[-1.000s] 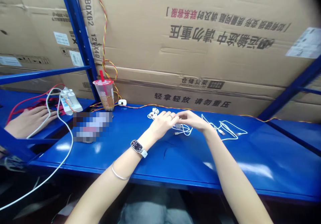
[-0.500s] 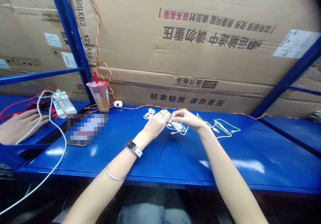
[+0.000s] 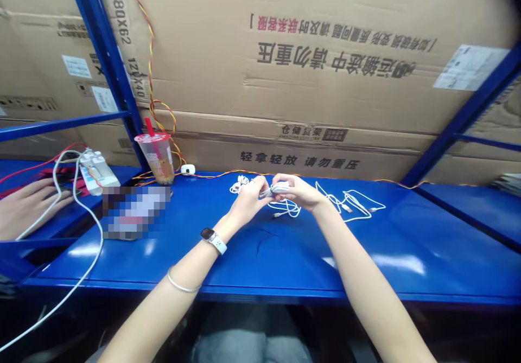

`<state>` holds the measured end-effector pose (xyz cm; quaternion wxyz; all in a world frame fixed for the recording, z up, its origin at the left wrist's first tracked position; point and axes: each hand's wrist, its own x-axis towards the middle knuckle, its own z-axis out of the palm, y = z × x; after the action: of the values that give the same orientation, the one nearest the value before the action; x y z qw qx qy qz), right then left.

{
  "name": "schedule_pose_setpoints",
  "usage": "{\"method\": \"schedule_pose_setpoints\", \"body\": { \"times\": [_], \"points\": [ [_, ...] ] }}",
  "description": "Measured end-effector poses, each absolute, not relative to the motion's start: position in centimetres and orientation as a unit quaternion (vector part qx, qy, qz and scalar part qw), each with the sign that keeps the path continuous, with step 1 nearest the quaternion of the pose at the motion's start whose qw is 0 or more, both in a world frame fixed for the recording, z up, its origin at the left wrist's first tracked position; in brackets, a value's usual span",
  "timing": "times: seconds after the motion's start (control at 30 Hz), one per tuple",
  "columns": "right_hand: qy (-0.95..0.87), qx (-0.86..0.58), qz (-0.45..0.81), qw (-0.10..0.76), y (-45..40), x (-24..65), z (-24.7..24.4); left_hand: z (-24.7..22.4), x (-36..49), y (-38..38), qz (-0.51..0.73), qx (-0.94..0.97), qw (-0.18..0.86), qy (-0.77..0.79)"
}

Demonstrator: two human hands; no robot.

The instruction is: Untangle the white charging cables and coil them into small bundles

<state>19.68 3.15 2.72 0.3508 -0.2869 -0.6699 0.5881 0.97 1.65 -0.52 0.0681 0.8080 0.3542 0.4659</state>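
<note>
White cable bundle (image 3: 280, 189): sitting mid-frame, raised a little above the blue shelf (image 3: 285, 265), running from hand to hand. Left hand (image 3: 246, 203) is closing thumb and fingers on its left end; right hand (image 3: 301, 192) is pinching the other end, fingers curled. White loops (image 3: 287, 211) are lying just below; cannot tell if they are joining the bundle.

Coiled cable (image 3: 240, 183) is lying just behind the left hand. Loose cable (image 3: 347, 208) is spreading right of centre. Dark strand (image 3: 260, 238) is lying in front of the hands. Watch (image 3: 214, 240) is circling the left wrist, its screen too small to read.

Left of frame: drink cup (image 3: 159, 159) with red straw is standing by the post, its lettering illegible; phone (image 3: 136, 212) is lying near it, pixelated. Power strip (image 3: 99, 173) is resting beyond, a co-worker's hand (image 3: 30, 205) lying flat near it.

Cardboard box (image 3: 325, 97) is filling the back. Upright print is reading 仓储货架 and 轻拿轻放 请勿重压; upside down, upper centre, 运输途中 请勿重压, with 联系客服 showing in red above. Sideways, upper left: 380X62, 120X40. White sticker (image 3: 470, 67), upper right: print too small.
</note>
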Motion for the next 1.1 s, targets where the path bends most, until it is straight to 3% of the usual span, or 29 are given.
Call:
{"method": "schedule_pose_setpoints", "body": {
  "times": [0.17,0.27,0.37,0.5,0.67,1.1],
  "points": [
    [-0.584,-0.307,0.592,0.462,3.4,18.0,2.2,-0.2,1.1,1.6,0.52,0.734,0.244,0.362],
    [-0.555,-0.309,0.569,0.522,3.3,16.8,1.8,-0.2,0.9,1.7,0.495,0.741,0.276,0.359],
    [-0.559,-0.316,0.511,0.572,3.1,15.8,1.4,-0.5,0.6,2.1,0.475,0.758,0.229,0.384],
    [-0.585,-0.34,0.414,0.609,2.8,14.9,1.1,-0.8,0.3,2.5,0.437,0.788,0.053,0.431],
    [-0.669,-0.356,0.309,0.575,2.1,14.4,1.1,-0.6,0.1,2.2,0.372,0.792,-0.054,0.481],
    [-0.829,-0.374,-0.059,0.412,2.6,16.3,1.8,-1.1,0.3,2.4,0.332,0.817,-0.089,0.463]
  ]
}}
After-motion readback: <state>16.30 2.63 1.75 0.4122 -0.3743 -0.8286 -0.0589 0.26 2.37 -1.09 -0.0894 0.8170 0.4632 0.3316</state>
